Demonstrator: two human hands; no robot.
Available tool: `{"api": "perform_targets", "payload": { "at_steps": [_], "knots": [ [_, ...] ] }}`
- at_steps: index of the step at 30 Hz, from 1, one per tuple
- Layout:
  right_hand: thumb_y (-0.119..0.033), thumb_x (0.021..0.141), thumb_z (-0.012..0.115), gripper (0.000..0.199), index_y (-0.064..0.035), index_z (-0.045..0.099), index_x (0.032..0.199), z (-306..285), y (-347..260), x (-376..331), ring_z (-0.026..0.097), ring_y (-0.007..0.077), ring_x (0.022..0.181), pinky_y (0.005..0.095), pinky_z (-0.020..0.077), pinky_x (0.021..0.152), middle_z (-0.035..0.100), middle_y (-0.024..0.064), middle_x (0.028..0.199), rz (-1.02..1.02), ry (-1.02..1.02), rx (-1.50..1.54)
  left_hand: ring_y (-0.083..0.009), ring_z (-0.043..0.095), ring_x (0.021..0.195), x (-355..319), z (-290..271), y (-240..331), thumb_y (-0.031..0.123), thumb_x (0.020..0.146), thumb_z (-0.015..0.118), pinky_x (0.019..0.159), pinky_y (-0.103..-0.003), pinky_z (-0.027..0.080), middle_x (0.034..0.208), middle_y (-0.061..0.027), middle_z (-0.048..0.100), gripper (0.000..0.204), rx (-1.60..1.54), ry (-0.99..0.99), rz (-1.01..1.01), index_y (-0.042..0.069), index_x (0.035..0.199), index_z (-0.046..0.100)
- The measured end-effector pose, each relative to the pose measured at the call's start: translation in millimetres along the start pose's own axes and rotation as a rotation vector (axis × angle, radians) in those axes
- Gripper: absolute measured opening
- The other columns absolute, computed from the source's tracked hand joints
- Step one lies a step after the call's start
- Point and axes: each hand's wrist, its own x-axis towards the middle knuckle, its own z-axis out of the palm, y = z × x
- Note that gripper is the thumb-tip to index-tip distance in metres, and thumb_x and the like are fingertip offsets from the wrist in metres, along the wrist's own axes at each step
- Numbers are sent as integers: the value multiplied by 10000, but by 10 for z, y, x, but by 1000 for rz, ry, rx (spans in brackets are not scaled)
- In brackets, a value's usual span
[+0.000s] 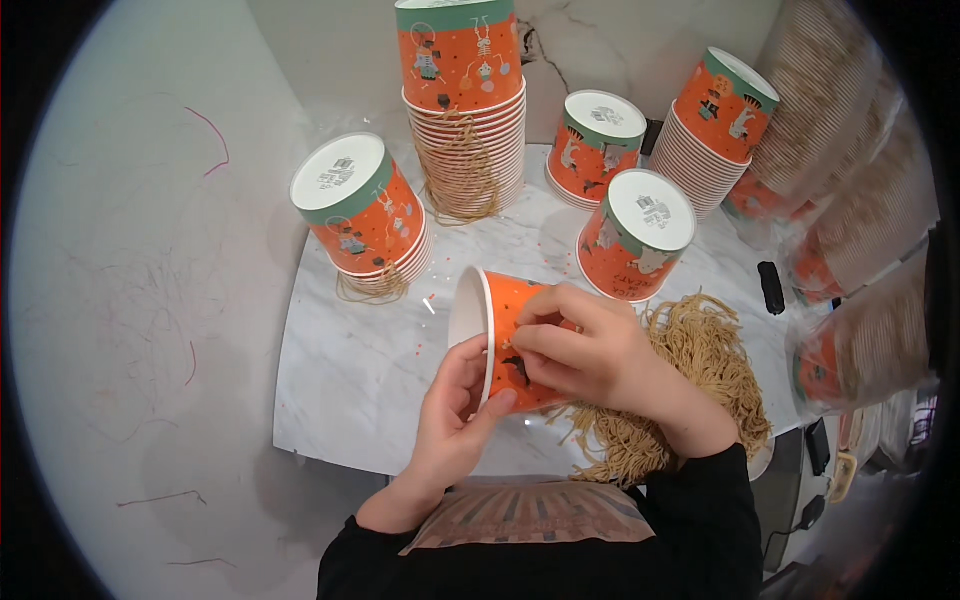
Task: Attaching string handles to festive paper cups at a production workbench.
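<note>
Head view, nearest first: your left hand [455, 405] and right hand [590, 355] both hold one orange paper cup [500, 335] just above the near part of the marble worktop [350, 370]. The left fingers [490, 408] curl under the cup's wall, thumb inside by the rim; the right fingers [545, 340] are closed over the printed side, pinching at something small there, though what it is is too small to tell.

Judge the cup as light and thin-walled: stiff at the rolled rim and the base, soft in between, so a hard squeeze mid-wall would likely dent it. Take hold near the rim or the base, as your left hand does.

The cup lies on its side. Its long axis runs roughly left to right, the open mouth facing your left and slightly away, the base hidden under your right palm.

Just right of your right fingers lies a heap of tan string loops [690, 370]. Beyond the fingers stand upside-down cup stacks: one close [640, 235], one to the left [360, 210] on some string, a tall one [465, 110] draped with loops, and two farther right [598, 145] [718, 115]. Sleeves of wrapped cups [850, 200] lie at the far right.
</note>
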Motion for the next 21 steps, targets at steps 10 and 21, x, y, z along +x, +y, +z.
{"api": "perform_targets", "payload": {
  "at_steps": [10,21],
  "knots": [
    [-74,716,756,226,-72,658,919,28,5,-21,656,206,756,330,535,571,612,48,958,-67,16,-45,-161,540,1238,-23,72,38,76,1022,536,1044,-310,436,1341,-99,561,402,-50,61,59,-16,1400,435],
    [-86,777,747,158,-67,647,899,31,-28,-19,652,221,739,348,539,569,595,46,918,-18,-72,11,-131,636,1103,91,-160,-162,82,1064,475,969,-274,489,1204,-108,665,277,-220,29,-98,-45,1303,535]
  ]
}}
